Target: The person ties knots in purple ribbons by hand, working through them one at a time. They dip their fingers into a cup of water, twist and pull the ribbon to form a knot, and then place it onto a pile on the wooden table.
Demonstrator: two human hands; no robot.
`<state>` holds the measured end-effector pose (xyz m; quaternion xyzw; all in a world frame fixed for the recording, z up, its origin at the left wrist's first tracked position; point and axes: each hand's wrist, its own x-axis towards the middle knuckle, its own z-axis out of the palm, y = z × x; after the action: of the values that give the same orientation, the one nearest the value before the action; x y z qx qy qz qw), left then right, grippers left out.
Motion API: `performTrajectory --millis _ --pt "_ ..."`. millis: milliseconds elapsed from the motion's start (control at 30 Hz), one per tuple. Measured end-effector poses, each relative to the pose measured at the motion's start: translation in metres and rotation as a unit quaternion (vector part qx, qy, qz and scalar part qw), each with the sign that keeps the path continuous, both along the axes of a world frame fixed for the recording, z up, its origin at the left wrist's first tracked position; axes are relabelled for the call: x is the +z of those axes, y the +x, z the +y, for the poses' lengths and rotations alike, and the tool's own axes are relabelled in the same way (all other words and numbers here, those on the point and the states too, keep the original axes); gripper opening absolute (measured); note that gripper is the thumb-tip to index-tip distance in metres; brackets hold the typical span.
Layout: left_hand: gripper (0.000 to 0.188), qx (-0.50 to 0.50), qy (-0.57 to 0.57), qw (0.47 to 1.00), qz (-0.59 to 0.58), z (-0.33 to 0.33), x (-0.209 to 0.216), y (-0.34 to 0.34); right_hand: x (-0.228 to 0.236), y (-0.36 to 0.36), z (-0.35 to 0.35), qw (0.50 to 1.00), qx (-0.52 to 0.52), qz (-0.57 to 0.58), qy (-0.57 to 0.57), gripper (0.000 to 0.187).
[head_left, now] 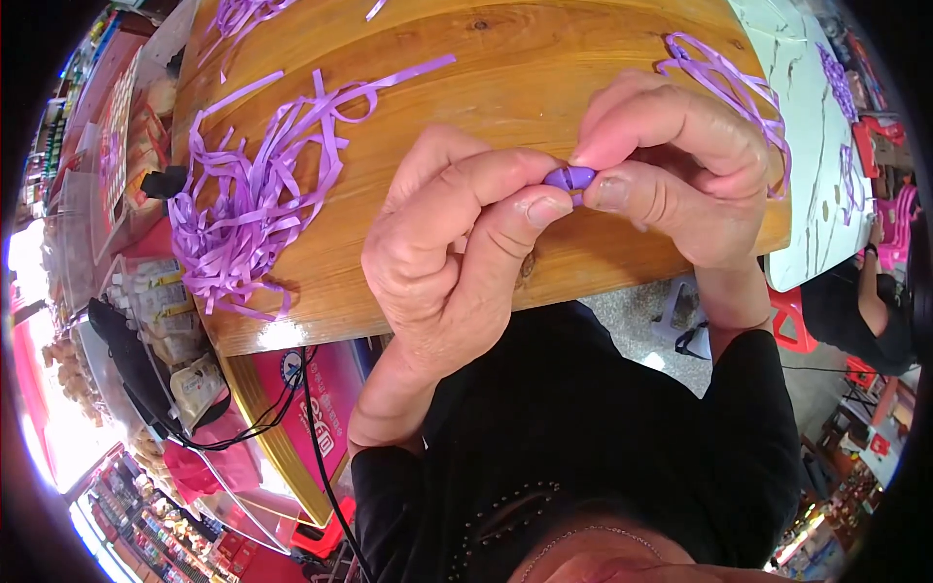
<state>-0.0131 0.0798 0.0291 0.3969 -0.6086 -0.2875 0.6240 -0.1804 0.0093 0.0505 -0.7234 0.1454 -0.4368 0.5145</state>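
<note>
Over the wooden table (pixel 418 112), both of my hands meet at a small purple oval piece (pixel 570 178) with a dark line across its middle. My left hand (pixel 457 233) pinches its left end between thumb and forefinger. From the other side, the thumb and forefinger of my right hand (pixel 680 165) close on its right end. A bit of lighter purple shows just below the piece; I cannot tell whether it is ribbon. A tangled heap of purple ribbon strips (pixel 238 219) lies left of my left hand. Looped purple ribbon (pixel 719 73) lies beyond my right hand.
More ribbon (pixel 248 15) sits at the far left of the table. A white marbled table (pixel 812 146) adjoins on the right, bearing purple strands. Black cables (pixel 306 389) hang below the table's left corner. Another person (pixel 860 306) is at the far right, near red stools (pixel 792 321).
</note>
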Motion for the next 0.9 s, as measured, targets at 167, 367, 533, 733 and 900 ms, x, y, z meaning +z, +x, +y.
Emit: performTrajectory --millis 167,367,533,733,900 --pt "0.013 -0.021 0.015 0.996 0.085 -0.005 -0.005 -0.001 0.004 -0.001 -0.002 0.996 -0.026 0.048 -0.068 0.019" --pt "0.013 0.001 0.004 0.997 0.079 -0.004 -0.006 0.000 0.003 0.003 -0.005 0.948 -0.100 0.105 -0.284 0.028" --pt "0.013 0.011 -0.035 0.999 0.027 -0.004 -0.007 0.001 -0.003 0.003 -0.003 0.966 -0.077 0.083 -0.232 0.026" --pt "0.013 -0.034 -0.053 0.996 0.060 -0.009 -0.018 0.005 -0.013 0.006 0.001 0.998 0.026 -0.014 0.058 0.018" --pt "0.014 -0.017 -0.021 0.997 0.075 -0.009 -0.017 0.004 -0.014 0.007 -0.002 0.999 -0.020 0.015 -0.048 0.019"
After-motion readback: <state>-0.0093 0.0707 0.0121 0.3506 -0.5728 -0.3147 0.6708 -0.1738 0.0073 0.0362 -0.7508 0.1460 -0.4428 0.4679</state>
